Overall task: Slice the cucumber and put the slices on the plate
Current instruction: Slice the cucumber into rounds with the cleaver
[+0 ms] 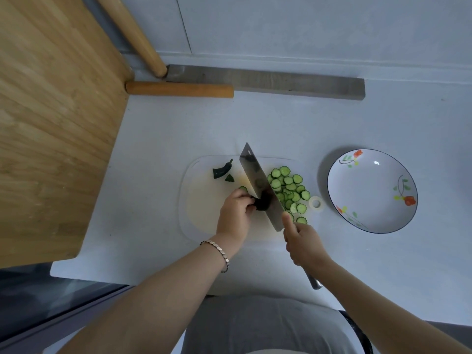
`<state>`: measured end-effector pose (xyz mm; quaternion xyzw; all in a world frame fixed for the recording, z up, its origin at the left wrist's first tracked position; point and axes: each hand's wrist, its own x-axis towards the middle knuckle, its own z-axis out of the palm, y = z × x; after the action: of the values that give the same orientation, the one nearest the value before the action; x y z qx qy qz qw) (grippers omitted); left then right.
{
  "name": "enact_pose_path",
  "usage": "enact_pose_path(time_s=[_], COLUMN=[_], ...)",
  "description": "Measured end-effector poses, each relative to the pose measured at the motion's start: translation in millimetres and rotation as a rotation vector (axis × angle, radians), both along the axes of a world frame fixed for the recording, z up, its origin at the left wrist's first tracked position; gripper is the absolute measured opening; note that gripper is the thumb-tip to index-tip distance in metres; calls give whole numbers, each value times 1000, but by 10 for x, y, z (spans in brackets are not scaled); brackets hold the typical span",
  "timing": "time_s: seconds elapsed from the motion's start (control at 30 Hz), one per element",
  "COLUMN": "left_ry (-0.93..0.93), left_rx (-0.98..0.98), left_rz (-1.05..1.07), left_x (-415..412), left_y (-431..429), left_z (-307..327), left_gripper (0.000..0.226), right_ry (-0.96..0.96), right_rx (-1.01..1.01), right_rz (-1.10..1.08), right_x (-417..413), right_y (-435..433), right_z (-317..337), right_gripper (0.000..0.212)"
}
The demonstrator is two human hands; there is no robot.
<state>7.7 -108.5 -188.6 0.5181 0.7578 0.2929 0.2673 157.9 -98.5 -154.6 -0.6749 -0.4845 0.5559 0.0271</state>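
A short dark stub of cucumber lies on the white cutting board, pinched by the curled fingers of my left hand. My right hand grips the handle of a cleaver, whose blade stands against the stub's right end. Several round green slices are heaped on the board to the right of the blade. One loose slice lies just beyond my left fingers. The flowered white plate sits to the right of the board with no slices on it.
Two dark cucumber end pieces lie at the board's far left. A wooden table with round legs stands on the left. A grey bar lies along the wall at the back.
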Motion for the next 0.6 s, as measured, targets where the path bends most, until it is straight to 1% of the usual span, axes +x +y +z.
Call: enact_pose_path(time_s=[0.1, 0.17, 0.43, 0.6], left_ry=[-9, 3, -7, 28], left_rx=[-4, 8, 0, -2], left_rz=[17, 24, 30, 13], left_x=[-10, -5, 14, 15], left_y=[5, 2, 11, 10], left_z=[16, 11, -29, -7], left_gripper=[14, 14, 11, 12], right_ry=[77, 102, 94, 39], right_rx=[-84, -102, -82, -37], right_rz=[-119, -142, -77, 8], right_x=[43, 86, 81, 69], right_y=[51, 61, 20, 23], right_z=[74, 126, 218, 208], right_gripper=[53, 53, 51, 56])
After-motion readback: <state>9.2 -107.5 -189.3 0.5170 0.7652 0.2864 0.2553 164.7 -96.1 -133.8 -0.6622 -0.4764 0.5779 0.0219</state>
